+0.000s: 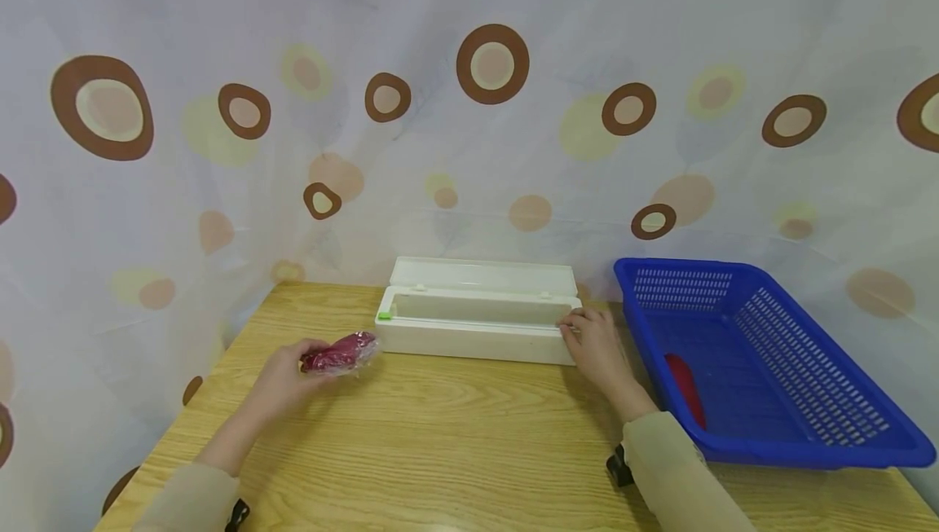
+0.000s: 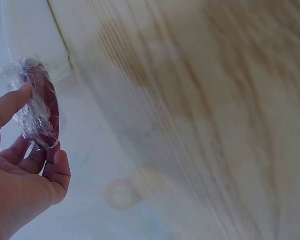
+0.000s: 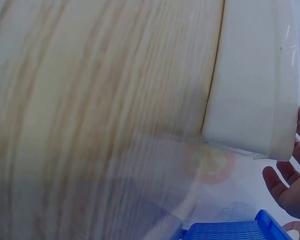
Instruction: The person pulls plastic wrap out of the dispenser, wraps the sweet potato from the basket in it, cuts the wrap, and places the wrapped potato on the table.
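Note:
My left hand (image 1: pixel 284 381) holds a dark red, elongated thing wrapped in clear plastic film (image 1: pixel 341 353), above the table's left part. The left wrist view shows the thumb pressed on the crinkled film (image 2: pixel 37 107) and the fingers curled beneath; what is wrapped cannot be made out. At the back stands a long white box (image 1: pixel 477 340), its lid (image 1: pixel 484 275) raised. A small green piece (image 1: pixel 385 316) sits at its left end. My right hand (image 1: pixel 597 349) grips the front rim near the box's right end, thumb in front. Its lower fingers (image 3: pixel 275 184) hang apart from the box.
A blue basket (image 1: pixel 763 452) with slotted walls stands at the right, close to my right forearm. Inside it, against the left wall, lies a red elongated thing (image 1: pixel 685 392). A patterned curtain (image 1: pixel 440 149) hangs behind the wooden table (image 1: pixel 440 442).

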The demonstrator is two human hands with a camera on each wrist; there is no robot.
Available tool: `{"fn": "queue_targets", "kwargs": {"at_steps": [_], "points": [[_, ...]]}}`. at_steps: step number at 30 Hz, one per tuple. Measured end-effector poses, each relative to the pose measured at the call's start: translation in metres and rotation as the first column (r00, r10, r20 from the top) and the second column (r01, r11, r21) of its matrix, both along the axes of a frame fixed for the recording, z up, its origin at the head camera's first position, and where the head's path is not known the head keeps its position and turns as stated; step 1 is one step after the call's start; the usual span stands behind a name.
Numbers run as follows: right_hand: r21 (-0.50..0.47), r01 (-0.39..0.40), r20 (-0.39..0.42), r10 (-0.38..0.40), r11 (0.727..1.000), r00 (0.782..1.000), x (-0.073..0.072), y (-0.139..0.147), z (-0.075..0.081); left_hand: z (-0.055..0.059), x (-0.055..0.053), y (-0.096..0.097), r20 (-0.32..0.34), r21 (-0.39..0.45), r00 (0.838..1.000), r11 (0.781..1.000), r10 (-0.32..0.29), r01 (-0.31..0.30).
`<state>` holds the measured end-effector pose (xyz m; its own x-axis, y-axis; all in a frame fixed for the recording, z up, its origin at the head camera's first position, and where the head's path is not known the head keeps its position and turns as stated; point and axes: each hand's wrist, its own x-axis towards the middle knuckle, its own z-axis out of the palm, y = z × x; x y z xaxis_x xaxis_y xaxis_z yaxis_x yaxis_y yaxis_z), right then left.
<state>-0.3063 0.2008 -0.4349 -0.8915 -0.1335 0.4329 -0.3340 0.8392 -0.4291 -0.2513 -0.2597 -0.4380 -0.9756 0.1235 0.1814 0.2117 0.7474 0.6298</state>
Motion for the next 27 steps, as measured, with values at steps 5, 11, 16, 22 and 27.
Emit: {"fn": "queue_targets", "kwargs": {"at_steps": [5,11,16,22,27], "points": [[-0.027,0.001,-0.009,-0.001,1.0,1.0,-0.002,0.0,-0.001,0.0,-0.003,-0.009,0.011,0.012,1.0,1.0,0.005,-0.005],[-0.095,-0.003,-0.02,0.001,0.995,1.0,-0.002,0.0,-0.001,-0.004,-0.008,-0.013,0.034,0.005,0.999,1.0,0.026,-0.026],[-0.115,-0.002,-0.027,-0.001,0.993,1.0,-0.003,0.001,-0.002,-0.005,-0.013,-0.013,0.041,-0.024,0.998,0.998,0.052,-0.051],[-0.111,0.006,-0.056,-0.013,0.994,0.998,-0.005,0.001,-0.003,-0.006,-0.018,-0.012,0.061,-0.062,0.996,0.996,0.068,-0.064],[-0.12,0.002,-0.074,-0.011,0.993,0.997,-0.006,0.001,-0.004,-0.007,-0.021,-0.012,0.076,-0.075,0.995,0.995,0.067,-0.061]]}}
